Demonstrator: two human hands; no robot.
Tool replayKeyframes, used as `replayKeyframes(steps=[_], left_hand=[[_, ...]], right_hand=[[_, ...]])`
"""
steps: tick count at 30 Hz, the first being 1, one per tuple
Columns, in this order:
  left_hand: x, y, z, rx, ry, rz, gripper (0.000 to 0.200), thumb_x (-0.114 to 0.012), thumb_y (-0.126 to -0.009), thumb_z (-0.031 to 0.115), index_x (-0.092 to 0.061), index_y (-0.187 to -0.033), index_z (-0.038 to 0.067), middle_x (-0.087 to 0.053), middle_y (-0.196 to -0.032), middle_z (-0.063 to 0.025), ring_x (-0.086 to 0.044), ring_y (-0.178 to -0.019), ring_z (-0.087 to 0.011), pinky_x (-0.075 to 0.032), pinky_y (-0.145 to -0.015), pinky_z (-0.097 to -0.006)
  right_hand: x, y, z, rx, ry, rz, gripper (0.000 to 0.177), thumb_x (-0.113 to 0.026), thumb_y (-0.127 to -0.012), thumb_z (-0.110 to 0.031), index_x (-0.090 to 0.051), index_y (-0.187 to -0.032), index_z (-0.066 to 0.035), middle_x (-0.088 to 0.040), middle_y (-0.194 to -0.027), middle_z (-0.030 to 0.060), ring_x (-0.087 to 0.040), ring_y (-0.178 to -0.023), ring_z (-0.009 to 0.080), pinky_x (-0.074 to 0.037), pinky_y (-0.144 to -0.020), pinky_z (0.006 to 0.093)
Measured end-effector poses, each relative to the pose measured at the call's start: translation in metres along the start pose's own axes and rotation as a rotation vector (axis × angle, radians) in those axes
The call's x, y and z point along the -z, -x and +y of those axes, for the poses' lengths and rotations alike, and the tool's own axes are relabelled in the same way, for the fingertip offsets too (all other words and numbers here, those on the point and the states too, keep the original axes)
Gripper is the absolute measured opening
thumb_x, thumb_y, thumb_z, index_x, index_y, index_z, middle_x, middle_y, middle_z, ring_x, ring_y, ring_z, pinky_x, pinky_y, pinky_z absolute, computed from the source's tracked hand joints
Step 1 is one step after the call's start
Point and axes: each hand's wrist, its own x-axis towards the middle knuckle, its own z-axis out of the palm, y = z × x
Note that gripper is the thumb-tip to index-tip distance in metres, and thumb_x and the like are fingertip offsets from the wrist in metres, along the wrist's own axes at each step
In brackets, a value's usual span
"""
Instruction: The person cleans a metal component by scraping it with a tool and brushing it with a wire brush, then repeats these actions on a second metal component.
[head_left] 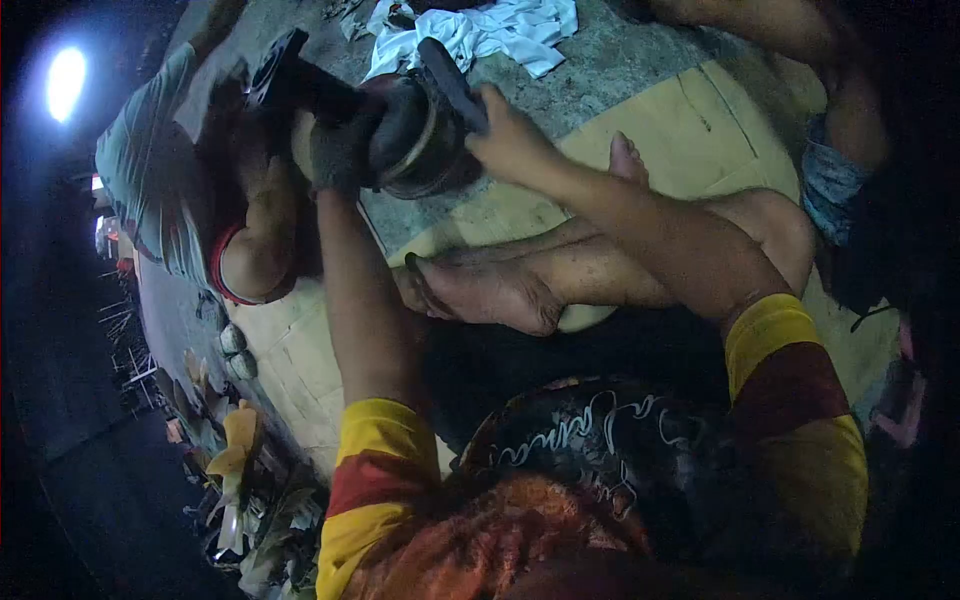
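Note:
A dark glove covers my left hand (343, 150), which is closed against the left side of a round, dark metal object (415, 140). A dark, long piece (310, 85) juts up and left from that hand; its shape is hard to make out. My right hand (505, 135) is closed around a dark, bar-like tool (453, 85), which slants up and left over the round object's right edge. Shadow hides the fingers of my left hand and the inside of the round object.
A person in a grey shirt (150, 175) bends in at the left. White cloth (475, 35) lies beyond the round object. Cardboard (690, 130) covers part of the floor. My bare legs cross in front. Another person's limbs (850, 110) show at upper right; scraps (240, 440) lie lower left.

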Motion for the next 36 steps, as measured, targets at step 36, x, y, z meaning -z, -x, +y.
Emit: replayKeyframes(steps=[36], left_hand=[[-0.021,0.049,0.043,-0.073,-0.501,0.27,0.062,-0.06,-0.074,0.059,-0.061,-0.103,0.005,-0.064,-0.096,-0.0235,-0.06,-0.094,-0.0414,-0.047,-0.077,-0.0482]], right_hand=[[-0.043,0.03,0.006,0.07,0.155,0.087,0.07,-0.058,-0.078,-0.012,-0.018,-0.134,0.0,-0.046,-0.121,0.0314,-0.049,-0.111,0.0454,-0.04,-0.093,0.0465]])
